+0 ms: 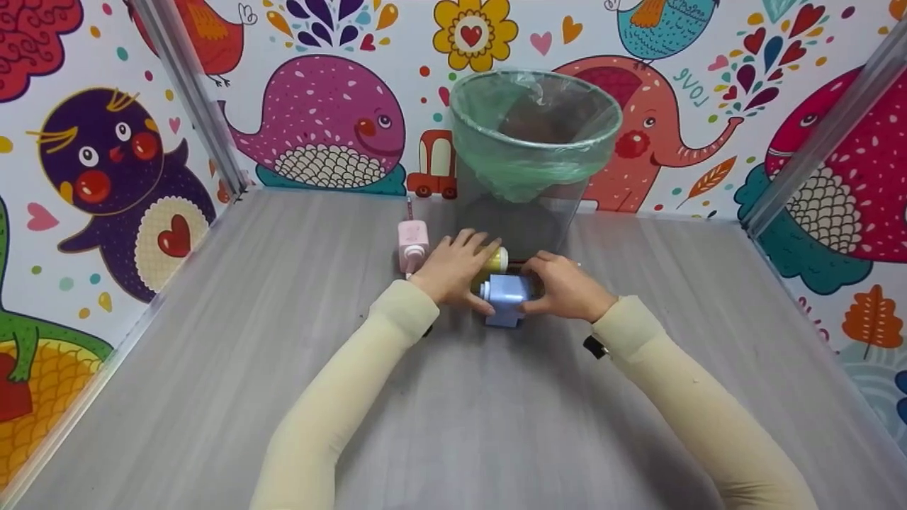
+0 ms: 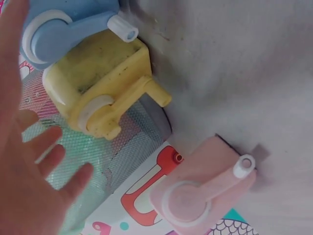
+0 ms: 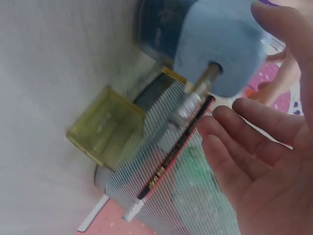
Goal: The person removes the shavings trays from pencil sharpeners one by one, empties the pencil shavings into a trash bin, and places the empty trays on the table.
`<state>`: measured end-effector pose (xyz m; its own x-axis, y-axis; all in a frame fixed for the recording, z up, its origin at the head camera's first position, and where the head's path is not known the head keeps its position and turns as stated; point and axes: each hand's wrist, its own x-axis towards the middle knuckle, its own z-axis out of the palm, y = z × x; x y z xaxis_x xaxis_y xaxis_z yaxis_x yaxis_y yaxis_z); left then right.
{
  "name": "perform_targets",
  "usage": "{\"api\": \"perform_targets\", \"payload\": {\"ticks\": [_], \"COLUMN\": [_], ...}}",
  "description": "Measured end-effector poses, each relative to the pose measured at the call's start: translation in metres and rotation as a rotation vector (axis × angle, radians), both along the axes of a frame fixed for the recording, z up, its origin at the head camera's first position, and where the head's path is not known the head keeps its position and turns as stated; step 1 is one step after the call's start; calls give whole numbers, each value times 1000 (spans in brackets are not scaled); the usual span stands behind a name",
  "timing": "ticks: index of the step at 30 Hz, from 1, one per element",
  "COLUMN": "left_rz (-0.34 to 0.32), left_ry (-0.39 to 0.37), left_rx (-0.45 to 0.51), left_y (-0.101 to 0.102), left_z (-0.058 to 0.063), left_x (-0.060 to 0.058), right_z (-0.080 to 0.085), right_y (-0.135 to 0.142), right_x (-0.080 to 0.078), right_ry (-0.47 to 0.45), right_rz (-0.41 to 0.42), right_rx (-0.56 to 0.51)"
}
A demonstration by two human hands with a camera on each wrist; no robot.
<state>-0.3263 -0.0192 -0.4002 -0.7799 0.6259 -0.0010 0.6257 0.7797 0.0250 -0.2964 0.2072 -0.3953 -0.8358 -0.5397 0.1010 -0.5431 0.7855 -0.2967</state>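
Observation:
A blue crank pencil sharpener [image 1: 507, 301] stands between both hands, a blurred pencil [image 3: 208, 78] in its front hole. My left hand [image 1: 457, 265] spreads its fingers beside the yellow crank sharpener [image 2: 105, 73], its thumb near the blue one's crank. On the other side, my right hand [image 1: 567, 287] has its thumb at the edge of the blue sharpener and its fingers loosely bent, apart from it. Beyond these fingers is a black and red pencil [image 3: 171, 152]. A clear yellow box [image 3: 107, 127] lies on the table in the right wrist view.
Left of the hands stands a pink crank sharpener [image 1: 413, 241], a pencil [image 1: 409, 207] sticking out of its far end. A mesh waste bin [image 1: 524, 219] with a green bag [image 1: 528, 166] rises behind the sharpeners. Printed wall panels [image 1: 333, 120] border the grey table [image 1: 453, 439].

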Motion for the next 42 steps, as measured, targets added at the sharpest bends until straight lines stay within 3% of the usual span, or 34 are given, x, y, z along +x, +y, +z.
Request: {"api": "perform_targets", "payload": {"ticks": [6,10,16,18,25,35,42], "left_rz": [-135,-187,-156,-148,-138,-105,-101], "left_ry": [93,115,46,43,29,35,30], "left_rx": [33,11,-31,-40,-40,-57,-60], "left_y": [9,16,22,23,26,18,12], "left_z": [2,1,-3,-4,-2,2,3], "left_x": [2,5,10,10,9,11,10], "right_z": [9,11,8,6,2,-10,-23], "right_y": [14,23,29,30,33,33,33], "right_x": [-1,-1,1,2,3,6,1], "right_ry": [25,-28,-179,-206,-233,-341,-341], "right_rz": [-60,-13,198,231,218,215,243], "right_rx": [-68,-104,-107,-92,-63,-42,-15]}}
